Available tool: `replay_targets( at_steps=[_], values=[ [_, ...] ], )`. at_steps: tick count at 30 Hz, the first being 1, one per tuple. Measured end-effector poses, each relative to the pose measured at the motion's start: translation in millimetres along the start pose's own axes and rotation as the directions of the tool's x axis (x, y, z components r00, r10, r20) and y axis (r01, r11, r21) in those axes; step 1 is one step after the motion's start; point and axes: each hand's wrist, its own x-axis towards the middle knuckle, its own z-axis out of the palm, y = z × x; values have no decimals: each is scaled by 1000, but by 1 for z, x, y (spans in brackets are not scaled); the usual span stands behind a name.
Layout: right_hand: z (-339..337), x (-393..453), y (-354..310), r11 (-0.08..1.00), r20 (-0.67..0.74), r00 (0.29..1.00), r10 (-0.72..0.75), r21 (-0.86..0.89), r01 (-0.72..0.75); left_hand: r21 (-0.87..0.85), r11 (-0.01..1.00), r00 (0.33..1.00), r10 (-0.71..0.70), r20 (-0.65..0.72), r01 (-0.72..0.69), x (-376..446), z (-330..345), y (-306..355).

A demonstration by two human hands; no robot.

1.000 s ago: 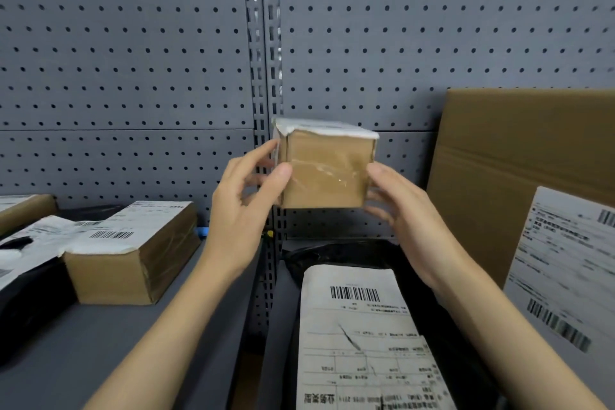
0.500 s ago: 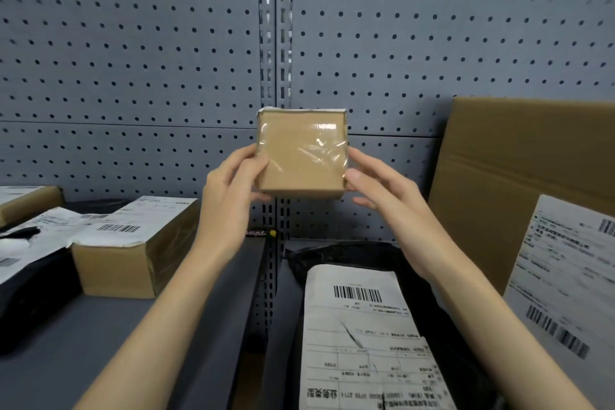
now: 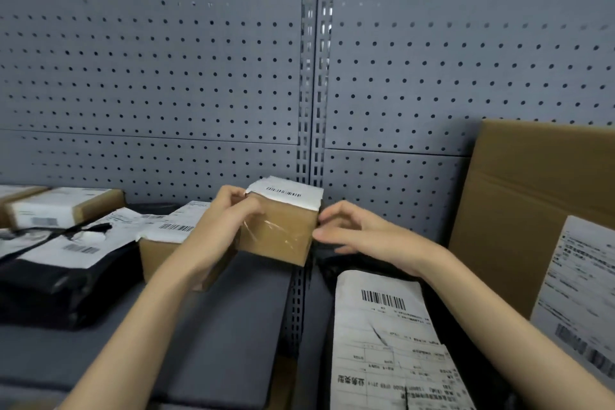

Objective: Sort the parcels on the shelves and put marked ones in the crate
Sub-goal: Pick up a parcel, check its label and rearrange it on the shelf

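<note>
A small brown cardboard parcel (image 3: 278,233), taped over and with a white barcode label on top, hangs low above the shelf near the centre upright. My left hand (image 3: 226,220) grips its left side. My right hand (image 3: 352,233) is at its right edge, fingers spread and curled; only the fingertips seem to reach the box. No crate is in view.
A labelled brown box (image 3: 166,243) lies just left, behind my left hand. Black mailer bags with labels (image 3: 63,263) and another box (image 3: 63,206) fill the far left. A black bag with a long label (image 3: 386,336) and a large upright carton (image 3: 532,210) stand right. Grey shelf (image 3: 229,316), pegboard behind.
The small parcel has come down from chest height to just above the shelf and turned so its label faces up. My right hand has loosened from its side.
</note>
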Motion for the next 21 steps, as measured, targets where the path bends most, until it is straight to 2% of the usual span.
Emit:
replay_targets(
  at_steps=[2,7,12,15,19,20,21],
  values=[
    [8,10,-1,998,59,998,22,-64,-18,61,998,999,-28,-36,30,-3,-5,-3],
    [23,29,7,980,87,993,81,-188,-63,240,970,998,-30,-59,43,-5,-11,-25],
    [30,33,12,958,128,988,92,-282,-52,509,859,997,-17,-78,54,-6,-12,-25],
    [24,23,5,961,84,995,47,-276,-22,658,752,993,34,-109,47,-13,-10,-21],
    [1,-12,-10,965,-32,999,-2,-262,-7,873,487,977,197,-83,-24,-28,-7,-3],
    [-7,-24,-12,960,-70,998,-1,-281,-19,879,470,969,244,-42,-81,-33,-5,5],
    [-14,-38,-14,954,-97,995,14,-297,-43,853,495,965,258,37,-165,-39,-1,12]
  ],
)
